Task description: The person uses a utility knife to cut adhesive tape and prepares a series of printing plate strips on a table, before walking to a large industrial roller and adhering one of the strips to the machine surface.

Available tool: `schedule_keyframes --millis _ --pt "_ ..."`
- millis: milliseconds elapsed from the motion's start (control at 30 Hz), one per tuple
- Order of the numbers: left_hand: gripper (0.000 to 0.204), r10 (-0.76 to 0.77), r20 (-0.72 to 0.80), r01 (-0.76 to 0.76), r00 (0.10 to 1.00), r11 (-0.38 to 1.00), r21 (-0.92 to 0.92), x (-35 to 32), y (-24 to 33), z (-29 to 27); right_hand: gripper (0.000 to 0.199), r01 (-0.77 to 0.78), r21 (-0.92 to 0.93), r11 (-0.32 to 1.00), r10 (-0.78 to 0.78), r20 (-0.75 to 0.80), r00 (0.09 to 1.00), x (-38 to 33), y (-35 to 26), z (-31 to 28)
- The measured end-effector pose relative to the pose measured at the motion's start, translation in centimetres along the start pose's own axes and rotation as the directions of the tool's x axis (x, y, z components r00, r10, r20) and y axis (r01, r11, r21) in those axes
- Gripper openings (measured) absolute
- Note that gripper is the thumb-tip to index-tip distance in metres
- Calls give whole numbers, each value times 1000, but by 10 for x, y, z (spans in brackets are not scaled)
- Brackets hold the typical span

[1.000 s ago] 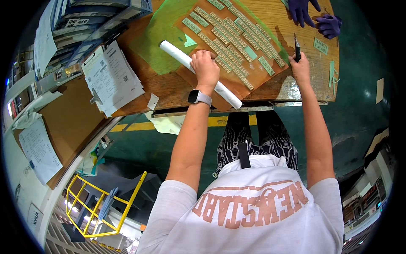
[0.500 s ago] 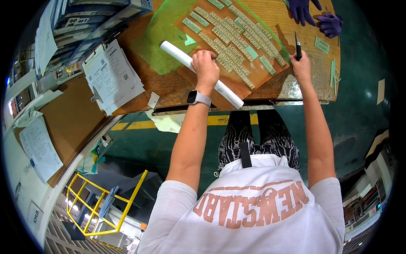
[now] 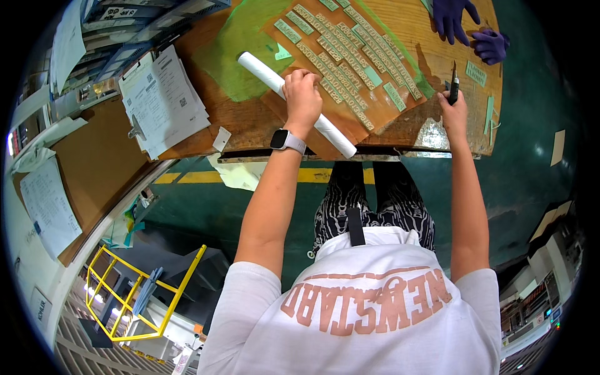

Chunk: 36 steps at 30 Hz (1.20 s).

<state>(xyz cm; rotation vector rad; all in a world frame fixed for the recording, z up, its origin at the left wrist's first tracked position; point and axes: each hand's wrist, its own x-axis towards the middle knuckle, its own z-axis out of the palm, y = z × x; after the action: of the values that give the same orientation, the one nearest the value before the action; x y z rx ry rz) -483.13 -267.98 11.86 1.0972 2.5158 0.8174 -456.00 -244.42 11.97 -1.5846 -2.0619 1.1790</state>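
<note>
A white tube [image 3: 265,75] lies slantwise over the near left edge of an orange-brown sheet [image 3: 350,94] bearing rows of pale green raised lettering strips. Curled over the middle of that tube, my left hand [image 3: 303,99] is closed on it, with a watch on the wrist. My right hand [image 3: 455,115] is closed round a black craft knife [image 3: 454,90], its tip pointing away from me. It is at the right of the sheet, apart from it. Green mesh [image 3: 237,59] lies partly under the sheet.
Purple gloves [image 3: 489,47] lie at the table's far right, with a loose green lettered strip [image 3: 476,74] and thin green pieces [image 3: 489,114] nearer. Left of the tube is a clipboard of papers [image 3: 164,100]. The wooden table's [image 3: 250,134] front edge runs before my legs.
My right hand has moved to the right and slightly nearer, away from the sheet's corner, and the knife has turned in it. My left hand stays on the tube. The view has shifted slightly.
</note>
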Motion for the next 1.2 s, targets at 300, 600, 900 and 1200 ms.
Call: schedule_keyframes --millis 300,600,900,1200 --pt "16 -25 11 25 1000 1000 2 -1 5 -1 20 -17 -23 1000 19 69 997 -28 -19 -5" --pt "13 -12 4 12 1000 1000 -10 -3 3 -3 31 -47 3 999 44 291 956 -65 -90 26" --pt "14 -54 -57 57 997 998 42 -2 14 0 31 290 -221 931 -101 608 788 -98 -136 98" --pt "10 -72 -135 82 988 994 71 -2 10 8 30 375 -348 859 -69 646 760 -92 -137 124"
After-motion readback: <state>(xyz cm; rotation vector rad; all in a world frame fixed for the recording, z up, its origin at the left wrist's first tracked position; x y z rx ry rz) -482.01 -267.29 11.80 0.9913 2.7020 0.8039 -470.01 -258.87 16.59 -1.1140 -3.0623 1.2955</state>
